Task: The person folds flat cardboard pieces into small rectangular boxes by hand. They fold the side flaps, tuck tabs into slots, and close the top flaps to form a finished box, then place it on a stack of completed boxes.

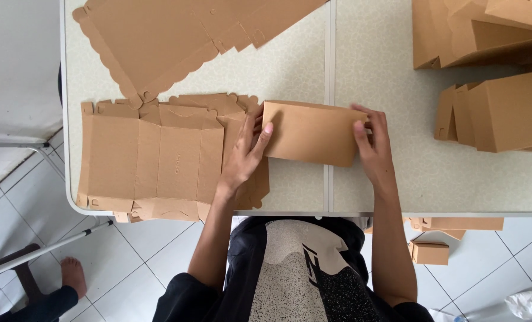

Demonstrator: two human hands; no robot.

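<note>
A brown cardboard box piece [313,132], partly folded, lies on the pale table [290,65] in front of me. My left hand [245,154] grips its left end, thumb on top. My right hand [372,143] holds its right end with the fingers curled over the edge. Under and left of my left hand lies a stack of flat unfolded box blanks [153,158].
More flat blanks with scalloped edges [176,36] lie at the back left. Folded brown boxes [498,113] stand at the right and back right [474,30]. Small boxes [430,251] sit on the tiled floor. Another person's foot [72,275] shows at the lower left.
</note>
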